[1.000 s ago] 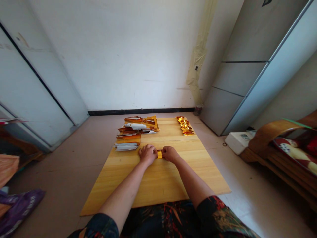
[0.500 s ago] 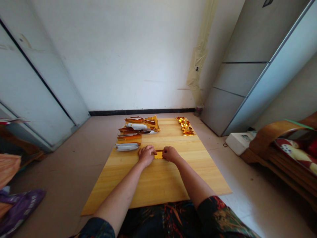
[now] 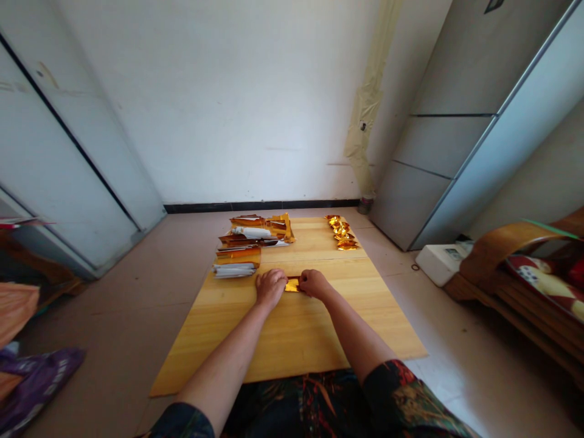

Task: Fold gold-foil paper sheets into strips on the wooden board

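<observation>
Between my two hands lies a small piece of gold foil paper, low on the wooden tabletop, with a darker edge along its far side. My left hand is closed on its left end, the fingertips pressed together. At the right end, my right hand pinches the foil between thumb and fingers. Both hands partly cover the foil. Beyond my left hand are stacks of gold foil sheets and a bundle of whitish sheets. Several folded, shiny gold foil pieces form a row at the far right.
A white wall rises behind the table. On the right stand a grey refrigerator, a white box and a wooden seat with cushions. A purple bag lies on the floor at left.
The foil between my hands now catches the light more brightly and looks slightly tilted. My left fingers have shifted a little; my right hand is nearly still.
</observation>
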Demonstrator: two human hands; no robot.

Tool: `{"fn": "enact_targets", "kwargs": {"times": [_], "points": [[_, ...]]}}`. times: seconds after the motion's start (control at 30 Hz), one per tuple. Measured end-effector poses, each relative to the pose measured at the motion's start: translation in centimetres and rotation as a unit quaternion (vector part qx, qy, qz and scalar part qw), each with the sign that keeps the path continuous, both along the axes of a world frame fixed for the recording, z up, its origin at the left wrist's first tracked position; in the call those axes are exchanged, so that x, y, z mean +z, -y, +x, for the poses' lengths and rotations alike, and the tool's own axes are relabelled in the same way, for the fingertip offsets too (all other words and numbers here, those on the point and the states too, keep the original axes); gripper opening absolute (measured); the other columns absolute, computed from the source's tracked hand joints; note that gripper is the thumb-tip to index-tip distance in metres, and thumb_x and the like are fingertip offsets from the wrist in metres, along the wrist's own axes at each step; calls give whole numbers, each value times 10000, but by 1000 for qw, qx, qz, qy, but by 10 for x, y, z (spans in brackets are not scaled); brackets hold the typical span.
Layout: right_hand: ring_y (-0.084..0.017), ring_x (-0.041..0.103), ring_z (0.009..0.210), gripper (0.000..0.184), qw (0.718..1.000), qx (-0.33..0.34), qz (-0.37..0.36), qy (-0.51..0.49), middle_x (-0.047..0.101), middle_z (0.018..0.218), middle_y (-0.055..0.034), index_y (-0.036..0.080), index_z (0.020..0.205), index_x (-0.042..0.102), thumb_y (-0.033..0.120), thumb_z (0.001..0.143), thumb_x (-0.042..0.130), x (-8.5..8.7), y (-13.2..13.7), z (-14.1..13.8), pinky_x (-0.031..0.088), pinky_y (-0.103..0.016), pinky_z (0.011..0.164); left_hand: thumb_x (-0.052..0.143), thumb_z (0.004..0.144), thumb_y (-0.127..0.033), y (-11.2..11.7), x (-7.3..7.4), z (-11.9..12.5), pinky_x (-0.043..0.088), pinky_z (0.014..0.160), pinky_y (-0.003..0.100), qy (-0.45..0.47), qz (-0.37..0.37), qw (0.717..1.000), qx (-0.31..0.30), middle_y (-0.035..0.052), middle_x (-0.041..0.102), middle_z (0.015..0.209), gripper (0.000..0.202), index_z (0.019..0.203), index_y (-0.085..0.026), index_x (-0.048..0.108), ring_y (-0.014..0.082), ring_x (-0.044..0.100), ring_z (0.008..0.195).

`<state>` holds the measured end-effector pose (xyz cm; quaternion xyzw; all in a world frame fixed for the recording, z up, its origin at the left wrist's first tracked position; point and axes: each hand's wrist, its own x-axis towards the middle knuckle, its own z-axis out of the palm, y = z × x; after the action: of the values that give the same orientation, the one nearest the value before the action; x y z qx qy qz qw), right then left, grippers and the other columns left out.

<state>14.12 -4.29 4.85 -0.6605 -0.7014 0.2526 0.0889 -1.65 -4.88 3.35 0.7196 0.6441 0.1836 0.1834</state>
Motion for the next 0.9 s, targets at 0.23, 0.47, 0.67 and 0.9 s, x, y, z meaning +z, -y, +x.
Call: {"fn": "enact_targets", "kwargs": {"times": [0.23, 0.47, 0.67, 0.9], "points": [[-117, 589, 680, 94, 1000, 1, 6, 3, 691, 755, -22, 176, 764, 678, 156, 707, 606, -1, 0, -1, 331, -183, 561, 573, 744, -441, 17, 1, 18, 219, 1015, 463, -72, 39, 997, -10, 33, 575, 1134, 250, 911, -255, 558, 240, 442, 1146], [-123, 591, 698, 135, 1000, 3, 5, 12, 699, 789, -30, 177, 777, 685, 126, 693, 592, 5, 2, -1, 330, -187, 558, 587, 727, -412, 9, 2, 14, 218, 1029, 472, -83, -14, 996, -24, 24, 531, 1181, 257, 934, -271, 533, 236, 400, 1195], [-120, 590, 635, 163, 1000, 5, 0, 9, 687, 710, -23, 177, 782, 693, 116, 687, 575, 5, 2, -2, 356, -192, 573, 575, 726, -414, 6, 0, 14, 209, 1038, 481, -78, -25, 996, -20, 25, 503, 1208, 244, 918, -269, 535, 245, 378, 1221], [-111, 581, 581, 172, 1000, 5, -4, 4, 674, 663, -15, 176, 786, 686, 112, 702, 549, 5, 2, -1, 360, -189, 555, 624, 662, -350, 0, 4, 15, 203, 1047, 477, -72, -71, 995, -5, 28, 429, 1339, 267, 908, -268, 558, 260, 308, 1298]]}}
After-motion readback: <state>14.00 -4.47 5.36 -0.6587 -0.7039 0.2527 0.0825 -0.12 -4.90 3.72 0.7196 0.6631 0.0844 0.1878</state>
